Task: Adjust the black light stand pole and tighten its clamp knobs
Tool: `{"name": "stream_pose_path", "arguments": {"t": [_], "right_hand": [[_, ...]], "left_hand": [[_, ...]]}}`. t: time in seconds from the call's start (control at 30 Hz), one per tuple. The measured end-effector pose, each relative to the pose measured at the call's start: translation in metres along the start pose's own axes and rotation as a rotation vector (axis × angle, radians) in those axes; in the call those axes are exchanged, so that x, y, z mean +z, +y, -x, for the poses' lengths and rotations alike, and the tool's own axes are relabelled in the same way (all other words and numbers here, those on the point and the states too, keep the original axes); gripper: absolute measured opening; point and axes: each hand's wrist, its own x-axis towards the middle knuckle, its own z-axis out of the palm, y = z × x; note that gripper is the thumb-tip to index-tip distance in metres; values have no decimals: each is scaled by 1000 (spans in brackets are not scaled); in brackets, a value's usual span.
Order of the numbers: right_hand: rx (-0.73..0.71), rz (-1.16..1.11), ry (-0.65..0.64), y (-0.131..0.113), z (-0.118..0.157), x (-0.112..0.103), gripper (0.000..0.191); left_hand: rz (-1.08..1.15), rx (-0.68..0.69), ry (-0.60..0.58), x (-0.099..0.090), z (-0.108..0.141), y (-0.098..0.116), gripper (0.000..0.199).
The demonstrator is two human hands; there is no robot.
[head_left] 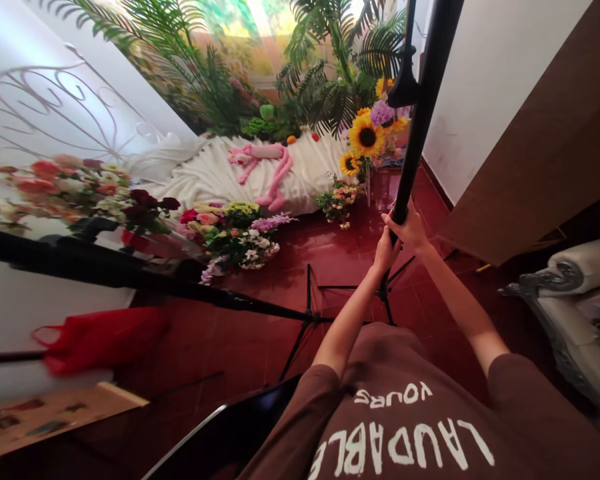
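A tall black stand (414, 143) with thin spread legs rises from the floor in front of me and runs up past the top of the view. Both of my hands are wrapped round its pole. My right hand (409, 227) grips the pole slightly above my left hand (387, 252), and the two almost touch. Some of the fingers are hidden behind the pole. A black clamp-like part (404, 80) hangs beside the pole higher up.
A second black stand (180, 283) slants across the left. Ahead, white cloth (205, 173) bears a pink plush toy (267, 160), with flower bunches (245, 237), sunflowers (367, 137) and palm leaves (340, 73) around it. A red bag (100, 337) is left; a carved sofa (570, 313) right.
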Motion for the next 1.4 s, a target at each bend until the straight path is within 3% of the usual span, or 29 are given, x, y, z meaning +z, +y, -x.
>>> {"name": "stream_pose_path", "arguments": {"t": [0.1, 0.23, 0.33, 0.47, 0.6, 0.8, 0.9, 1.17, 1.4], "right_hand": [[-84, -17, -105, 4, 9, -16, 65], [-80, -44, -140, 27, 37, -40, 59], [48, -36, -125, 50, 59, -48, 54], [226, -59, -122, 66, 76, -43, 52], [383, -135, -50, 64, 74, -27, 46], [763, -512, 20, 62, 61, -8, 27], [739, -499, 4, 62, 65, -9, 33], [391, -165, -105, 59, 90, -22, 55], [388, 62, -31, 61, 78, -21, 58]], "left_hand": [[33, 47, 3, -1, 1, 1, 34], [43, 46, -12, -3, 4, 8, 24], [22, 29, 11, -3, 5, 12, 24], [26, 19, 17, -2, 5, 14, 25], [14, 3, 14, -2, 5, 15, 26], [0, 13, 20, -3, 5, 14, 26], [15, 24, 19, -2, 4, 13, 26], [26, 14, 18, -1, 4, 13, 25], [24, -11, 23, -1, 5, 12, 25]]}}
